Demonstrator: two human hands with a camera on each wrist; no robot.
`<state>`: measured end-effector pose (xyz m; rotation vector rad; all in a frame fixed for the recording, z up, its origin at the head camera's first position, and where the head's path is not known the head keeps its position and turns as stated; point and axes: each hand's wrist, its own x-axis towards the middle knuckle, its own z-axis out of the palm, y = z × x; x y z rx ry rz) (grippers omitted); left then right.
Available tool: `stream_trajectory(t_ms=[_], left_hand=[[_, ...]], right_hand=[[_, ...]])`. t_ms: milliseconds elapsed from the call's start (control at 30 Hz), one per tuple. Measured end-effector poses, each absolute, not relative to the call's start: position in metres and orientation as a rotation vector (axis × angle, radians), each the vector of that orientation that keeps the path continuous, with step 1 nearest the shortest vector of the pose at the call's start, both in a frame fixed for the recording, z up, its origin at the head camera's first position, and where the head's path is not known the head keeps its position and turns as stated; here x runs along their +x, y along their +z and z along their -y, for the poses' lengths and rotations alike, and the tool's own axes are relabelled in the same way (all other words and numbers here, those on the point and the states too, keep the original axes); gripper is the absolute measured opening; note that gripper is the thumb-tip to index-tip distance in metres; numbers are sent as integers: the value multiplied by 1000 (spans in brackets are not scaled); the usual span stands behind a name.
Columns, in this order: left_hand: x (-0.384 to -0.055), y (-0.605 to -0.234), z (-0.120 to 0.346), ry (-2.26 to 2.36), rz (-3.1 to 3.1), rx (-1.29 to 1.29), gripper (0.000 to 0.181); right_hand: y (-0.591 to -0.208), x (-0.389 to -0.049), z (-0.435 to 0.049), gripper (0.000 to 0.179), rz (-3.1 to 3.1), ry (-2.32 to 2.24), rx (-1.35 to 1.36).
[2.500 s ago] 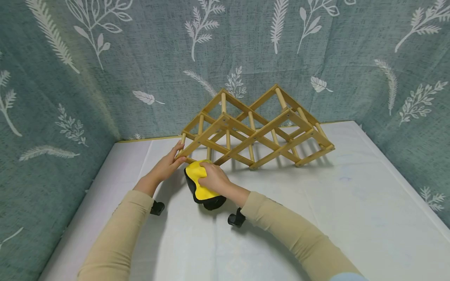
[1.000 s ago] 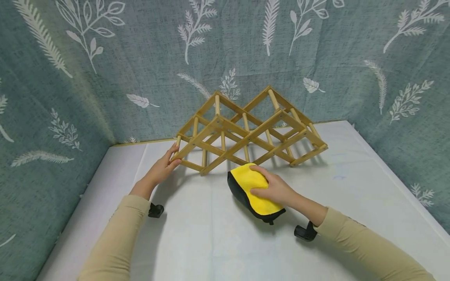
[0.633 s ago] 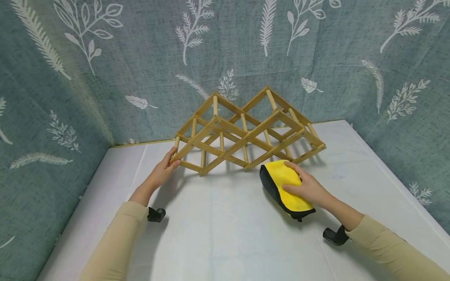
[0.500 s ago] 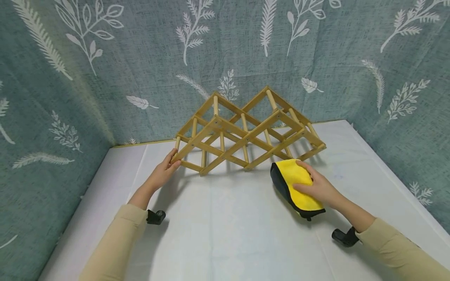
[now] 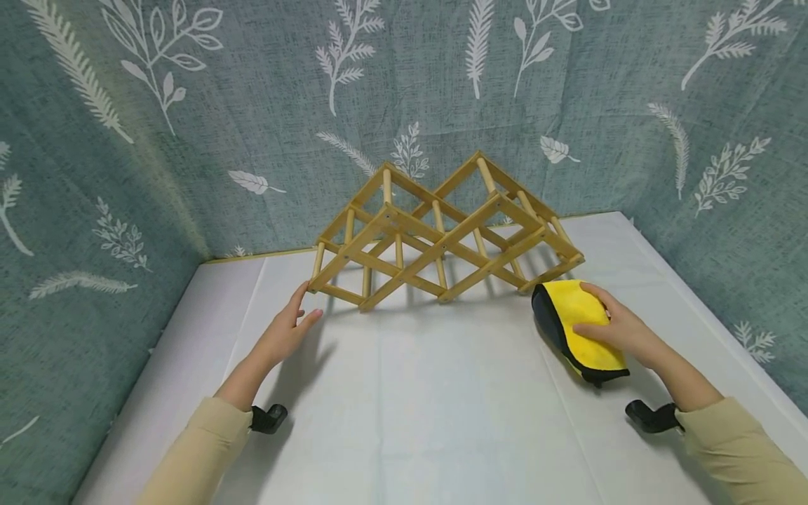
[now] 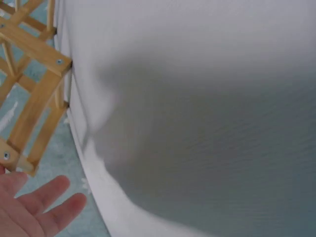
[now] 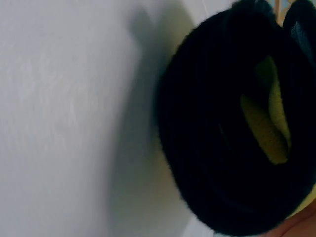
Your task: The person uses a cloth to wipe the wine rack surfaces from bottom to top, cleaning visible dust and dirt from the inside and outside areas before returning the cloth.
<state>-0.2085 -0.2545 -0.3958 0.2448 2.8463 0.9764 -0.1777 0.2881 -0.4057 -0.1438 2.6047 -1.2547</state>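
Observation:
A folding wooden rack (image 5: 445,245) of crossed slats and round rods stands at the back of the white table. My left hand (image 5: 284,333) is at its lower left corner, thumb apart from the rack and an index fingertip right at the slat end. In the left wrist view, the relaxed fingers (image 6: 52,195) are spread with nothing between them. At the right, my right hand (image 5: 621,326) grips a rolled yellow and black microfiber cloth (image 5: 577,312), thumb on its near side. The right wrist view looks into the roll's fuzzy black end (image 7: 197,118), with yellow layers inside.
White cloth covers the table (image 5: 442,407). Green-grey leaf-print fabric (image 5: 284,105) hangs behind the rack and along both sides. A black wrist mount (image 5: 653,417) sticks out under the right forearm, another mount (image 5: 268,419) by the left wrist.
My right hand has carried the cloth from the rack's left end rightward to beyond its right end. The left hand has let go of the rack's left end and drawn slightly back.

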Motion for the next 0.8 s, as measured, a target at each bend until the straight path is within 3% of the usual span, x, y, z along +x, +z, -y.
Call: stream_trajectory(t_ms=[467,800], left_hand=[[-174,-400,247,940,-2791,199,72],[-149,-407,231,972,-2763,182,72]], right_hand=[[-407,-179,-302,89,-2718,-1065,-10],[-415,-174,-295,78,-2791,-975,44]])
